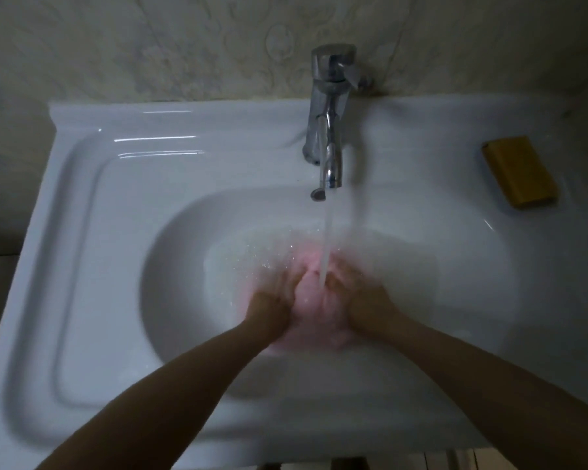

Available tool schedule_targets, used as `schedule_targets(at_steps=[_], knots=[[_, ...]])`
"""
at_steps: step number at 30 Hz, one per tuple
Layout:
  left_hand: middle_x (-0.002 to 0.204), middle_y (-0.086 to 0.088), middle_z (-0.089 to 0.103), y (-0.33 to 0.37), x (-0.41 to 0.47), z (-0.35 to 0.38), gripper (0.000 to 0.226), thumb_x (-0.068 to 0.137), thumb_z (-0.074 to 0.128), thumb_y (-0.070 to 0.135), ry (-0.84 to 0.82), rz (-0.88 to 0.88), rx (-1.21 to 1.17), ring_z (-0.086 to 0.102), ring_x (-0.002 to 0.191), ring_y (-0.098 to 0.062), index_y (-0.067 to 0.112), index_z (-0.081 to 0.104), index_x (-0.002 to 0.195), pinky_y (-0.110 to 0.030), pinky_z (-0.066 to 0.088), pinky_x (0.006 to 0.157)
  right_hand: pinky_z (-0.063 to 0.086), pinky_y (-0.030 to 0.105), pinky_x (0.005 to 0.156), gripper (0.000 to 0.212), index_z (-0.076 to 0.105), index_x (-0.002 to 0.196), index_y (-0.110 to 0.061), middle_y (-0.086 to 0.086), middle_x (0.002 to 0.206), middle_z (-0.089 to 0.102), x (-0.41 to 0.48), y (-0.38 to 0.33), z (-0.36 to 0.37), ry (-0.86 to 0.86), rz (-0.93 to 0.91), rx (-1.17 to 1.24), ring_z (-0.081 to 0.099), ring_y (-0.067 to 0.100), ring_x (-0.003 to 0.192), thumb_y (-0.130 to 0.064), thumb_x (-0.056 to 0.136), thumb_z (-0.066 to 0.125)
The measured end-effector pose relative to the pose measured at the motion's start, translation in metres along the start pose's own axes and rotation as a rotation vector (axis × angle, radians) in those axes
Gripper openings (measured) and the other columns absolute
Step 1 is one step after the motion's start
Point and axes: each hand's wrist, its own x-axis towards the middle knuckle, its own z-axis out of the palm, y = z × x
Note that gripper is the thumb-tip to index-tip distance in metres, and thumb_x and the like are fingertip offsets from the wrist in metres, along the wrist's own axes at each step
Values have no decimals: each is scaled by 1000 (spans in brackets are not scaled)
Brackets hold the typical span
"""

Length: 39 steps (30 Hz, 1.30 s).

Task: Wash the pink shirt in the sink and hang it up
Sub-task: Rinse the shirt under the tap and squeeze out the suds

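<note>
The pink shirt [314, 317] is lying bunched in the basin of the white sink [116, 205], directly under water running from the chrome faucet [328, 130]. The left hand [272, 308] and right hand [367, 300] are gripping it from either side, blurred fingers curling into cloth bulging between them. A yellow soap bar [520, 171] is resting on the sink's right ledge.

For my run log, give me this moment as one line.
step: rinse | left hand, right hand: hold pink shirt under running tap, in sink | yellow soap bar: right ledge, untouched
</note>
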Motion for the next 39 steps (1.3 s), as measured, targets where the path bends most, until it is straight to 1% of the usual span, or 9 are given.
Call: schedule_targets(at_steps=[8,12,15,23,26,29,32,35,39], knots=[[158,-10,10,-26,-10,-44,109,63,48,79,-192,148,-216,14,143,-29,30,4,151,-45,20,115,21,40,116,108,20,144,-49,-1,156,9,3,18,-31,-247,90,290,5,24,146,-73,46,59],[151,-11,28,-27,-28,-33,77,78,69,36,-85,139,-87,37,129,-32,39,22,139,-41,39,103,31,43,110,96,8,141,-60,14,147,36,-15,12,-16,-20,-63,23,32,36,135,-62,64,66],[121,-5,58,-10,-27,-52,44,82,57,31,-52,-133,-556,57,111,-25,18,55,124,-25,43,88,46,26,85,62,57,124,-33,7,119,61,-13,2,-50,-30,110,474,57,24,106,-38,64,74],[54,-8,46,-13,-22,-83,50,99,38,46,-301,-434,-1193,43,31,-11,2,54,81,-16,33,34,45,20,47,16,54,82,-16,5,68,54,-4,23,-85,-134,749,1121,51,16,56,-26,93,58],[106,-16,59,-7,-12,-91,42,97,44,43,-230,-571,-629,67,90,-20,5,50,115,-31,51,76,54,39,75,30,64,99,-12,15,95,66,4,29,-78,-13,758,725,64,30,82,-40,89,58],[151,-17,23,-1,-9,-90,77,88,50,56,85,-232,-113,27,137,-33,18,20,148,-48,31,107,30,47,108,65,39,141,-22,12,147,39,-4,12,-76,102,414,243,37,32,134,-59,87,38],[155,-15,-19,14,-9,-71,95,82,26,74,-50,115,67,-12,143,-38,18,-10,150,-66,9,109,17,68,106,97,8,148,-36,10,159,7,-17,-3,-53,74,15,-7,11,37,144,-81,65,31],[154,-21,17,14,-18,-35,86,89,8,70,-4,199,153,0,143,-38,11,0,151,-73,33,93,37,73,88,94,27,144,-29,24,148,32,-20,3,-19,2,-72,-230,30,43,135,-82,66,32],[151,-14,25,8,-15,-24,76,94,14,64,77,310,21,12,143,-33,6,33,140,-58,38,100,42,66,89,92,29,143,-27,14,159,3,-10,14,-7,13,-148,-199,22,35,138,-87,74,18]])
